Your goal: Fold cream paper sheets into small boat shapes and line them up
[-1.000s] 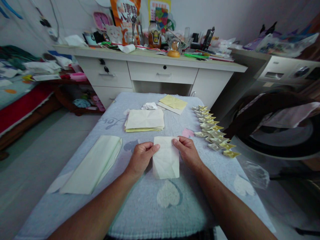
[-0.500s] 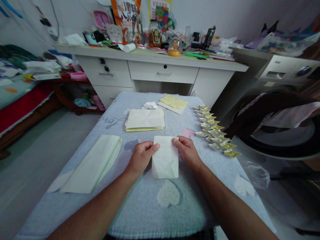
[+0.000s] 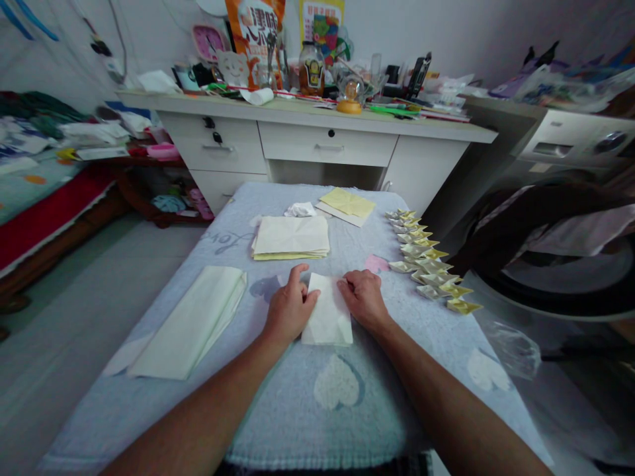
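Observation:
A white rectangular piece of paper (image 3: 327, 317) with creases lies in front of me, its far edge between my hands. My left hand (image 3: 290, 307) has its thumb on the paper's left edge. The index finger of that hand is lifted and apart, and its lower fingers are partly hidden. At the upper right corner my right hand (image 3: 366, 297) pinches the paper with curled fingers. Beyond the hands lies a stack of creased white and yellow sheets (image 3: 292, 235). To the right stand rows of small folded paper boats (image 3: 429, 264), white and yellow.
A folded pale-green sheet (image 3: 186, 324) lies on the left of the cloth-covered table (image 3: 278, 423). Farther back are a crumpled tissue (image 3: 300, 209) and two loose sheets (image 3: 350, 203). A cluttered white desk (image 3: 327, 149) stands behind, with a washing machine (image 3: 560, 142) at right.
My left index finger has lifted off the paper. My right fingers have curled in at the corner. The paper's near edge has shifted slightly away from me.

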Motion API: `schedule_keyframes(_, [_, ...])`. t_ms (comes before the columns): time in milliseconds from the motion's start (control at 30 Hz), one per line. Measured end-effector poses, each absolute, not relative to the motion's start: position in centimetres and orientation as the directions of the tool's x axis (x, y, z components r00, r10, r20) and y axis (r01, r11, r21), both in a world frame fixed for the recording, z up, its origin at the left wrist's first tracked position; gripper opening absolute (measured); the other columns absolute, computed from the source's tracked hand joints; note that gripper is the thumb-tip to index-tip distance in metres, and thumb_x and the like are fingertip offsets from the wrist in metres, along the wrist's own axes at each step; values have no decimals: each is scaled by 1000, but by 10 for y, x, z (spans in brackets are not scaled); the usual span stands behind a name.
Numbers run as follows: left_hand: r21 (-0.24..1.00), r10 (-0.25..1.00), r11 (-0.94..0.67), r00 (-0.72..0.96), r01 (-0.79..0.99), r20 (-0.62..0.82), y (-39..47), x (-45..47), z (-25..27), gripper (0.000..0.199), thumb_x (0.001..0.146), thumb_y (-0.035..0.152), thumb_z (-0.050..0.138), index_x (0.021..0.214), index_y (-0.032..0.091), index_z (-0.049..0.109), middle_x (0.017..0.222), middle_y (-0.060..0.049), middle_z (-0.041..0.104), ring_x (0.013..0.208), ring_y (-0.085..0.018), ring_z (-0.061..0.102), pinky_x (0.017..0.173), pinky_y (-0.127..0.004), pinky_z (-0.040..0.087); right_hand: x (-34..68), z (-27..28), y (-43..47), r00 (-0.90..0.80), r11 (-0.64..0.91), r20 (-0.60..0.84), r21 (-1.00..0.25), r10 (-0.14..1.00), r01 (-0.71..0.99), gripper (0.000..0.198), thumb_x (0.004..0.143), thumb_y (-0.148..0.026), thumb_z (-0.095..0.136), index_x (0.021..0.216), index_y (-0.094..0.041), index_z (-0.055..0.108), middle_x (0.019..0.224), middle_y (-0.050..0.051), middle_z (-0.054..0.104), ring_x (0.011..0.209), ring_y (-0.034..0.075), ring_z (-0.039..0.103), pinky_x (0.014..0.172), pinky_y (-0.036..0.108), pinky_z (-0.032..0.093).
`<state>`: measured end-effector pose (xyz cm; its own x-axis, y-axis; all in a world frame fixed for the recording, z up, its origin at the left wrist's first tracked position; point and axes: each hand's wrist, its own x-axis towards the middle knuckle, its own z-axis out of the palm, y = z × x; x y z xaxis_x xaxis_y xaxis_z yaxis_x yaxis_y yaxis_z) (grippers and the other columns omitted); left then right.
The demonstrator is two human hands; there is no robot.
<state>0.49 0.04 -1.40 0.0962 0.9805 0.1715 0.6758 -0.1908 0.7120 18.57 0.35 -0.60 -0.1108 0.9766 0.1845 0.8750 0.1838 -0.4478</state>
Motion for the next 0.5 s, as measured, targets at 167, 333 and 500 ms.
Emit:
schedule_keyframes(167, [479, 953, -292, 207, 828, 223, 0, 6, -16, 39, 83, 22, 57, 120, 17, 48, 78, -2, 62, 77, -21, 59, 71, -30, 43, 185, -9, 4, -90, 133, 143, -323, 986, 937, 24, 92, -33, 49, 87, -20, 69, 93, 7, 64, 93, 23, 48, 81, 36, 26])
schedule_keyframes(333, [314, 891, -425, 331, 849, 311, -2, 5, -14, 25, 84, 22, 59, 109, 21, 62, 111, -8, 63, 101, -26, 53, 89, -40, 42, 182, -10, 4, -88, 122, 137, -259, 987, 958, 23, 92, -34, 50, 90, -20, 69, 95, 9, 64, 95, 25, 48, 81, 38, 26])
schedule_keyframes(500, [186, 848, -502, 438, 844, 299, -9, 7, -15, 25, 90, 17, 48, 108, 25, 65, 126, -3, 62, 114, -27, 48, 89, -44, 41, 183, -10, 4, -43, 75, 132, -247, 990, 966, 20, 88, -35, 55, 89, -19, 67, 96, 10, 63, 95, 27, 48, 81, 39, 27])
